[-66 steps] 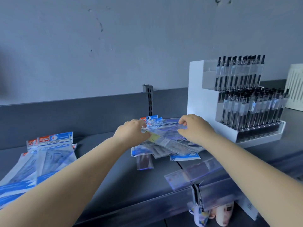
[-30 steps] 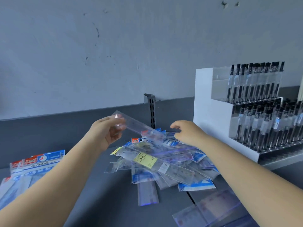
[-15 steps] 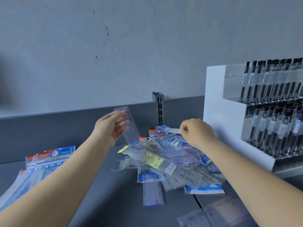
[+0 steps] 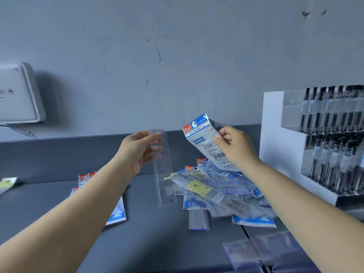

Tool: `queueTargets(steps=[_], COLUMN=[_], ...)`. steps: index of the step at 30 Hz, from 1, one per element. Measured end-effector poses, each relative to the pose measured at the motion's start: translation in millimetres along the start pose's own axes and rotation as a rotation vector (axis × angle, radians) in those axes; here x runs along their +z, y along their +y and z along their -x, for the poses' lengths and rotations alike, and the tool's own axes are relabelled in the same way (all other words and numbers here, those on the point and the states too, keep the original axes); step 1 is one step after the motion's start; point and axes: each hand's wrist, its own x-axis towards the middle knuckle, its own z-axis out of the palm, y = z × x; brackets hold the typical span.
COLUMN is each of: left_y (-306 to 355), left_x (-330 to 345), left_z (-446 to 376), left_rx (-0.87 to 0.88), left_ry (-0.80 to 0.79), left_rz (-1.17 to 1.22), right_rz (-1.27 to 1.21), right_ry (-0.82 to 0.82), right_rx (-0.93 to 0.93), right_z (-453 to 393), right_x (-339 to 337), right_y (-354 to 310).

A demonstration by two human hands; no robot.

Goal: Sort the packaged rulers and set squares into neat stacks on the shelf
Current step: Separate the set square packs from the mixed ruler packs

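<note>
Both hands are up over the messy pile [image 4: 216, 192], left hand [image 4: 137, 150] pinching a clear ruler sleeve [image 4: 162, 168] upright, right hand [image 4: 234, 146] gripping a blue-headed GEOMETRIC pack [image 4: 202, 140], probably comparing types before stacking.

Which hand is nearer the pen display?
Right. The right hand, holding a Geometric pack, is just left of the pen display; the left hand, holding a ruler, is farther left.

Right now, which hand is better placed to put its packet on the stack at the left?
Probably the left hand: it holds the clear ruler packet nearer the left stack; the right hand is over the pile.
</note>
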Motion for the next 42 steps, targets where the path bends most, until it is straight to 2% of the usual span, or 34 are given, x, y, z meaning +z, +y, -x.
queueTargets(steps=[6, 10, 16, 20, 25, 28, 31, 33, 35, 38, 42], left_y=[19.2, 27.2, 16.9, 3.1, -10.8, -21.2, -31.6, -37.5, -40.3, -40.1, -36.5], left_x=[-47.3, -85.9, -137.2, -166.6, -195.0, -201.2, -200.7, -197.5, -196.6, -201.1, -209.6], left_z=[23.6, 25.4, 2.5, -18.5, -27.5, -30.3, -24.9, -22.4, -22.4, -27.1, -28.5], left_rx=[0.054, 0.060, 0.005, 0.047, 0.083, -0.023, -0.168, -0.188, -0.192, -0.224, -0.154], left_ry=[0.047, 0.085, 0.161, 0.212, 0.115, -0.006, -0.004, -0.009, -0.030, -0.040, -0.004], left_rz=[0.004, -0.035, -0.261, -0.596, -0.796, -1.088, -1.294, -1.389, -1.422, -1.324, -1.242], right_rz=[-0.088, -0.195, -0.238, -0.275, -0.311, -0.292, -0.269, -0.274, -0.288, -0.371, -0.517], right_ry=[0.059, 0.047, -0.002, -0.006, -0.020, 0.002, -0.005, -0.022, -0.038, -0.066, -0.143], right_rx=[-0.062, 0.034, 0.137, 0.203, 0.271, 0.293, 0.312, 0.343, 0.386, 0.465, 0.591], right_z=[3.9, 6.4, 11.5, 12.8, 15.8, 17.0, 21.2, 25.2, 28.6, 29.4, 28.9], right_x=[21.6, 52.0, 99.8, 133.6, 167.5, 176.5, 185.3, 189.4, 190.7, 188.3, 189.8], right_y=[-51.0, -78.5, -107.7, -124.4, -139.7, -143.5, -144.5, -141.8, -137.7, -132.6, -133.7])
